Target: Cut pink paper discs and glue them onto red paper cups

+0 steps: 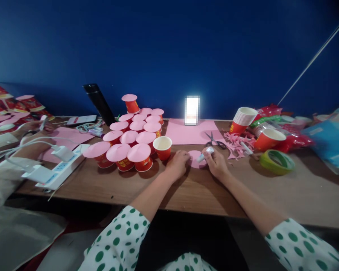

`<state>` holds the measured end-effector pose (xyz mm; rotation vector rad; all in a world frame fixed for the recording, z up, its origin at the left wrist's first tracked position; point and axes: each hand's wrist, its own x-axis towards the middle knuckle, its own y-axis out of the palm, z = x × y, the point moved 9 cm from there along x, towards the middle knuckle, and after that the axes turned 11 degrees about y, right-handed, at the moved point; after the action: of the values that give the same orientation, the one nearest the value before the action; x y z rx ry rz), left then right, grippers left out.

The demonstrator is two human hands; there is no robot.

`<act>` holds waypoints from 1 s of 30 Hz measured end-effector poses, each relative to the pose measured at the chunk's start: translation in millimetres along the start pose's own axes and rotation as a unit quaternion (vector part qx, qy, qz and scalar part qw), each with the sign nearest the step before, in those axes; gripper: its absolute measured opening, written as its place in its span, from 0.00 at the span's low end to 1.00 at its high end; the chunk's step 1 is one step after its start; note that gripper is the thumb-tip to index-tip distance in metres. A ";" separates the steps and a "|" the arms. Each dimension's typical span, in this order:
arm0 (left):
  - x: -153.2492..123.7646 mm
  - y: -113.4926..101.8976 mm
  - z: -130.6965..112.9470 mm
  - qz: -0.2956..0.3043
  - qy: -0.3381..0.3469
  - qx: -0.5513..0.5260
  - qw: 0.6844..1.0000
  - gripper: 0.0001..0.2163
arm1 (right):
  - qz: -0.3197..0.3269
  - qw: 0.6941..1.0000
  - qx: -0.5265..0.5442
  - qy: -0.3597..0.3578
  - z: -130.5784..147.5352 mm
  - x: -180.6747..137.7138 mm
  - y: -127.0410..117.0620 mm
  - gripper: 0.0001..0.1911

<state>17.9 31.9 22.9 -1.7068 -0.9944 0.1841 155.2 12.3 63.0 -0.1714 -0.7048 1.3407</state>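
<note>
A pink paper circle [194,158] lies on the table between my hands. My left hand [179,163] has its fingers bent and closed at the circle's left edge, holding it against the table. In my right hand [217,162] is a white glue stick [205,153], gripped by closed fingers and tilted down over the circle's right side. An open red paper cup [162,148] stands just beyond my left hand. Scissors [214,141] with dark handles lie behind my right hand, beside a heap of pink paper scraps [239,143].
Left of me stand several red cups topped with pink circles [128,137], then a white power strip [62,169] and another person's arm [31,145]. A pink sheet [175,131] lies behind. At right are stacked cups [242,119] and green tape [277,162].
</note>
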 end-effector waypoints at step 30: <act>-0.7 -4.5 -4.1 0.006 -0.003 0.000 1.000 0.13 | 0.110 0.990 -0.088 -0.009 -3.2 -1.2 29.0 0.17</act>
<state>17.5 28.7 28.1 -1.7132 -0.9888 0.1968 132.9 19.3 45.6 -0.3878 -0.8383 1.4906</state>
